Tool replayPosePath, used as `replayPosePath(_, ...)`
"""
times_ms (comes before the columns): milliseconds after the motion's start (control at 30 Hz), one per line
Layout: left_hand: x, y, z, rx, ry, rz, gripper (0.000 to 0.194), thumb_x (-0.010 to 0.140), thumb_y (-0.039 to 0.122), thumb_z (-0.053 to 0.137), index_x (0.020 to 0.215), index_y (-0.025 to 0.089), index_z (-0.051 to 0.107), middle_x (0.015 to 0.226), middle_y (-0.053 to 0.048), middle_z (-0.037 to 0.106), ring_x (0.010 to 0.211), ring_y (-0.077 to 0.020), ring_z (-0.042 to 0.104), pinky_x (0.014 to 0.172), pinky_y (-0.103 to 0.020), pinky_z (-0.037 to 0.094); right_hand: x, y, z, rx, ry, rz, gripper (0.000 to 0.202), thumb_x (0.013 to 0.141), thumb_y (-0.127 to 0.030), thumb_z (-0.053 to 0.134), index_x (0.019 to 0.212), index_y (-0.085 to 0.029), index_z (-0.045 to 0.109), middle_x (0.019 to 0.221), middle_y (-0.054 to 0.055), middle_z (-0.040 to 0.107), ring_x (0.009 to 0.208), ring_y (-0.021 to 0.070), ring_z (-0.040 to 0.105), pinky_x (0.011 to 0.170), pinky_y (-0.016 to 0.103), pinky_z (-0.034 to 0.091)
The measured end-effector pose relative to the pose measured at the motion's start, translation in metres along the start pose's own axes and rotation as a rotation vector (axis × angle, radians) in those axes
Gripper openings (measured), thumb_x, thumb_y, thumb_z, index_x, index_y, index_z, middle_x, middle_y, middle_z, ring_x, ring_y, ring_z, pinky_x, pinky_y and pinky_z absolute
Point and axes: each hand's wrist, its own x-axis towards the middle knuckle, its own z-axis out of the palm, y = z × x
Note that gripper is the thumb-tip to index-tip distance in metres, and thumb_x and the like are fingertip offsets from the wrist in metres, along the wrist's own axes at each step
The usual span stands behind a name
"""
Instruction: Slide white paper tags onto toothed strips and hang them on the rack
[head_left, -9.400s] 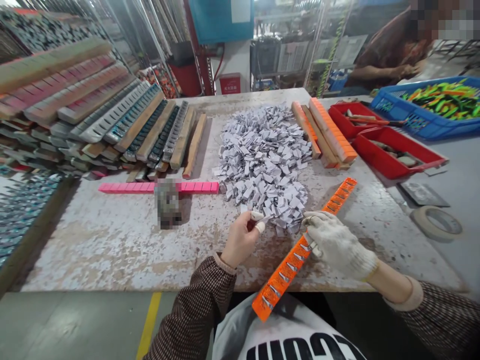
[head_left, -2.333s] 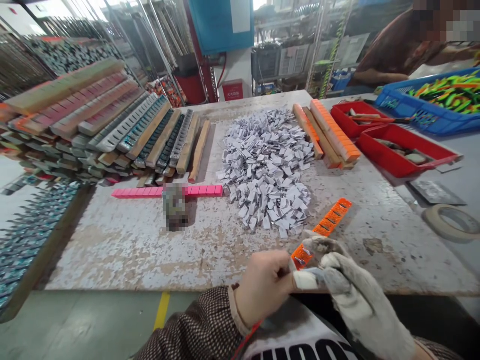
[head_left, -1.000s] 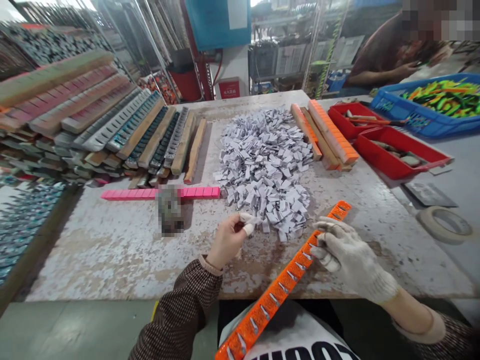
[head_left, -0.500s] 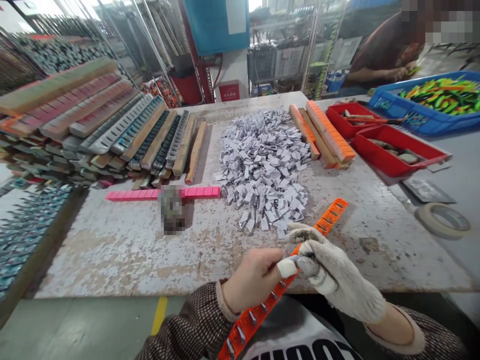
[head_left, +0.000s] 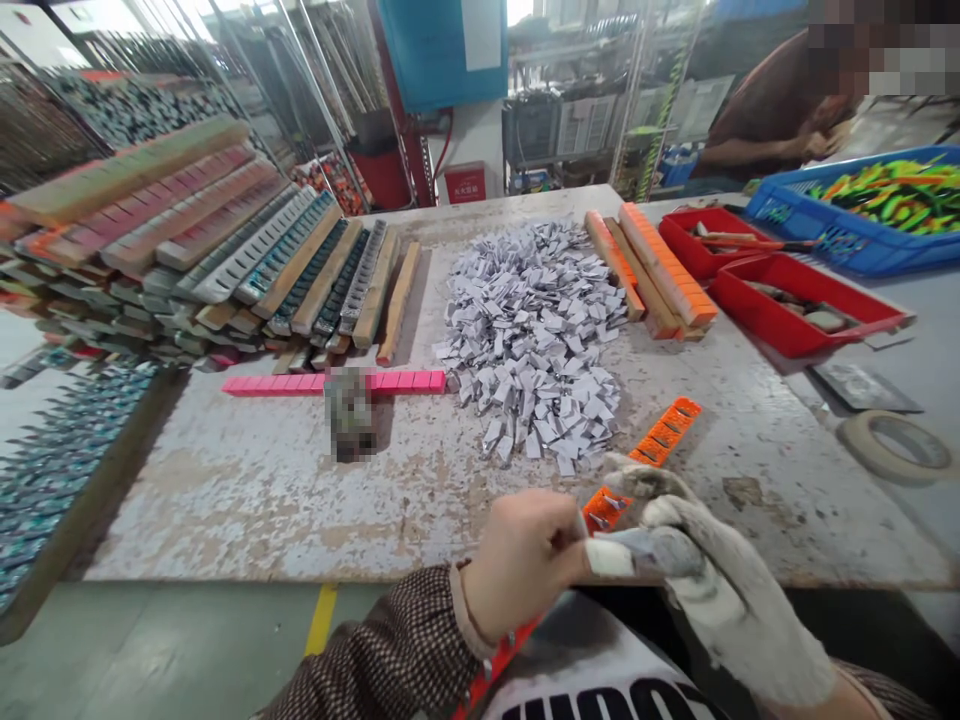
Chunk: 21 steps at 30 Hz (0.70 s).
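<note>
My left hand [head_left: 529, 555] is bare, with white tape round its thumb. Its fingers are curled over an orange slotted strip [head_left: 664, 432] that slants across the table's near edge. My right hand [head_left: 724, 580], in a pale knitted glove, is beside it with bent fingers over the strip's right side. The taped thumb meets the glove's greyish thumb area; whatever is pinched there is hidden. Small metal pieces stick out of the strip's slots. Beyond my hands lies a heap of small white-grey flat pieces [head_left: 536, 330].
A pink segmented bar [head_left: 262, 385] lies left, under a blurred block [head_left: 350, 410]. Slotted wooden bars [head_left: 217, 250] are stacked behind it. Orange-faced bars [head_left: 667, 265], red trays [head_left: 810, 300], a blue basket [head_left: 862, 240] and a tape roll [head_left: 896, 445] stand right. A person sits beyond.
Both hands have shifted right, the gloved one further and lower, its grip turned away from the strip. More of the strip shows between the hands.
</note>
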Motion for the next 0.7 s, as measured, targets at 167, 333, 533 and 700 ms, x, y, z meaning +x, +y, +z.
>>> replayPosePath(167, 0.002, -0.002, 0.003, 0.017, -0.072, 0.095, 0.043, 0.105, 0.037, 0.047, 0.065, 0.020, 0.045, 0.063, 0.002, 0.050, 0.059, -0.0124, 0.043, 0.056, -0.025, 0.031, 0.008, 0.004, 0.010, -0.012, -0.013, -0.089, 0.019, 0.104, -0.042, 0.059, 0.101, -0.027, 0.070, 0.109, 0.011, 0.069, 0.101, 0.0312, 0.071, 0.076, 0.039, 0.068)
replayPosePath(333, 0.000, -0.006, 0.010, -0.033, -0.149, 0.148, 0.037, 0.104, 0.034, 0.046, 0.070, 0.020, 0.047, 0.067, 0.001, 0.055, 0.062, -0.0131, 0.048, 0.059, -0.024, 0.036, 0.008, 0.003, 0.013, 0.057, -0.059, -0.104, 0.020, 0.101, -0.045, 0.066, 0.091, -0.028, 0.071, 0.098, 0.007, 0.069, 0.084, 0.0269, 0.070, 0.080, 0.041, 0.066)
replayPosePath(533, 0.033, -0.053, -0.003, 0.447, -0.160, -0.142, 0.007, 0.097, 0.025, 0.062, 0.102, 0.020, 0.063, 0.097, -0.004, 0.071, 0.089, -0.0201, 0.065, 0.078, -0.029, 0.050, 0.035, 0.009, -0.012, 0.201, -0.017, 0.142, 0.028, 0.111, -0.035, 0.043, 0.133, -0.030, 0.059, 0.075, 0.001, 0.062, 0.040, 0.0148, 0.043, 0.030, 0.024, 0.035)
replayPosePath(700, 0.068, -0.090, -0.014, 0.678, -0.089, -0.278, 0.032, 0.097, 0.013, 0.054, 0.129, 0.014, 0.054, 0.119, -0.016, 0.068, 0.113, -0.0302, 0.063, 0.096, -0.041, 0.050, 0.052, 0.042, -0.050, -0.438, 0.012, -0.222, 0.017, 0.106, -0.029, 0.048, 0.098, -0.025, 0.063, 0.083, 0.006, 0.068, 0.080, 0.0265, 0.069, 0.060, 0.038, 0.058)
